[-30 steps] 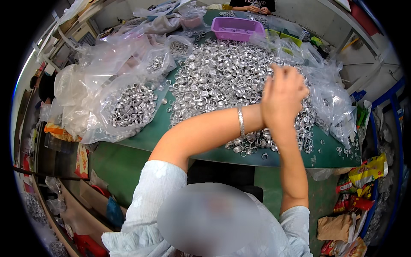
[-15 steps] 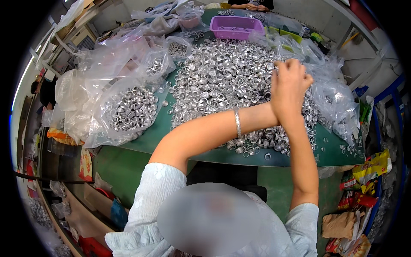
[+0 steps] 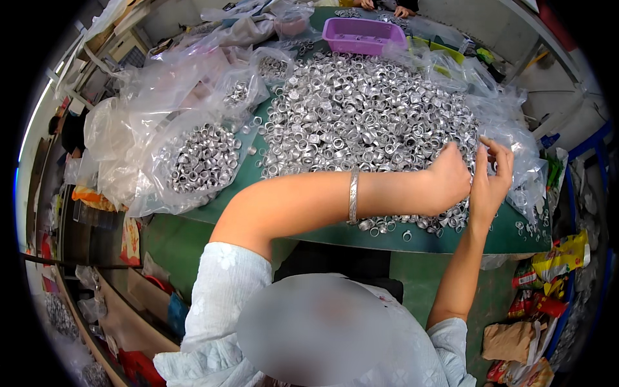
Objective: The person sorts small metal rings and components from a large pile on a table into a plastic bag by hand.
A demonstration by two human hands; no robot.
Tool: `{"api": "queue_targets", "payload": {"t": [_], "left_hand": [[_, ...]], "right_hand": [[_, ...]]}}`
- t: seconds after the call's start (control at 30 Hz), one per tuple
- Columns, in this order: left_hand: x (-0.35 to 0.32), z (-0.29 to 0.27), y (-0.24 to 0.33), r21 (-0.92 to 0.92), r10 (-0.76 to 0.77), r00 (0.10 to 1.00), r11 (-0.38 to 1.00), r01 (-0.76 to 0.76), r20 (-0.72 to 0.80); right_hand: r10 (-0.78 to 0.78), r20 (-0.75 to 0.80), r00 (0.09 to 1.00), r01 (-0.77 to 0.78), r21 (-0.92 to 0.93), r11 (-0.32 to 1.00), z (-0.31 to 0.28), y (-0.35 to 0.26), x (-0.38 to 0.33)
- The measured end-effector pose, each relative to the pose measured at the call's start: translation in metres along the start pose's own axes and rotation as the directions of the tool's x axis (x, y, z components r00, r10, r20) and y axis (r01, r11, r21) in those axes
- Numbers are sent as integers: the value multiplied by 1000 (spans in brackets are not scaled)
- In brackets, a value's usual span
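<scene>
A wide heap of silver-coloured metal rings covers the middle of the green table. Over its right part, my left hand is closed with the fingers curled in; what they hold, if anything, is hidden. Close beside it is my right hand, thumb and forefinger tips brought together in a pinch, the other fingers bent. Anything between those tips is too small to make out. A silver bangle circles my left forearm.
An open clear plastic bag of rings lies left of the heap. A purple basket stands behind it. More clear plastic lies at the right. Across the table are another person's hands. Colourful packets stand beyond the right edge.
My two hands have moved right and nearer to me, and now sit side by side instead of overlapping. The right hand shows its thumb and forefinger together.
</scene>
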State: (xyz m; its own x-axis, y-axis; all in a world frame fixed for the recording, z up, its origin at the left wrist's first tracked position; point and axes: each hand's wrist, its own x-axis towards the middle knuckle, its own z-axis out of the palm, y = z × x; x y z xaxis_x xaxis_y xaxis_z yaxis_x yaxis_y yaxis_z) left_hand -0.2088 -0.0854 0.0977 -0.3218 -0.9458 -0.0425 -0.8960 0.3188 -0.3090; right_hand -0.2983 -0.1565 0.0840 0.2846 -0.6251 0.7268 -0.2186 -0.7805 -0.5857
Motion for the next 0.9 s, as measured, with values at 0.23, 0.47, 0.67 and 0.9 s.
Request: {"api": "queue_targets", "payload": {"t": [0.23,0.47,0.67,0.9], "left_hand": [[-11,10,19,-76,164,983,982,-170,-85],[-14,23,42,-104,214,973,969,-223,-91],[-9,32,64,18,279,953,960,-279,-118],[-18,28,70,-120,259,965,957,-263,-49]], "right_hand": [[108,96,990,-122,150,981,-8,10,-24],[346,256,902,-424,379,823,-16,24,-55],[526,435,731,-679,540,498,-21,17,-71],[540,406,737,-674,500,544,-25,10,-82]]}}
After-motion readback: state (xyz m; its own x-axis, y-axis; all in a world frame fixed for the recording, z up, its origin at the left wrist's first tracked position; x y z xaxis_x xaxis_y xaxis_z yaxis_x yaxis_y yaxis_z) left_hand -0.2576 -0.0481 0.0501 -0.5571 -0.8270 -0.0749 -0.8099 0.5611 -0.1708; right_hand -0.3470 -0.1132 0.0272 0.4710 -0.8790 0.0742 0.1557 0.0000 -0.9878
